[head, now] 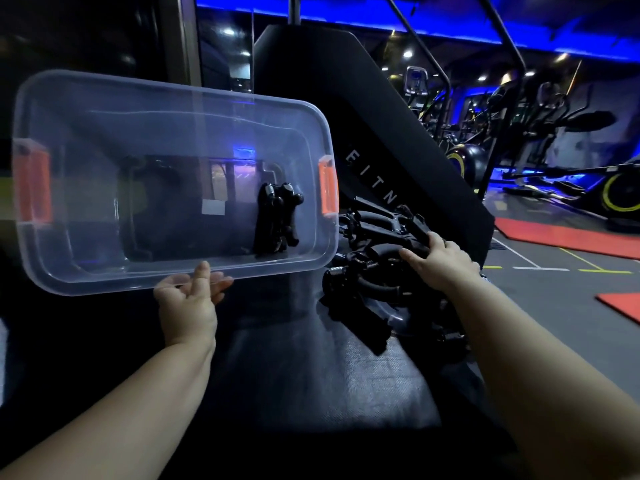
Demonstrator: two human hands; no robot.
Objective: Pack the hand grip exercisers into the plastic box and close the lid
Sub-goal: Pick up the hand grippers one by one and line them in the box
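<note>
1. The left hand, lower left of centre, holds the clear plastic box by its near rim. One finger lies in front of the rim and the others show through the plastic behind it, so it's a loose pinch with the fingers mostly straight.
2. The box is up off the bench and tipped so its open side faces the camera, filling the left half of the frame. There's an orange latch on the left end and another on the right.
3. A small black bunch of grippers sits inside the box against the right end (two, I think, hard to count).
4. The right hand, right of centre, is on the pile of hand grip exercisers. Its fingertips are bent over a black handle at the top, with the thumb stretched out along the pile below.
5. The pile lies on the black bench pad, just right of the box.
6. Something clear pokes out under the pile. Can't tell what it is.
7. Gym machines are in the upper right, under blue light.
</note>
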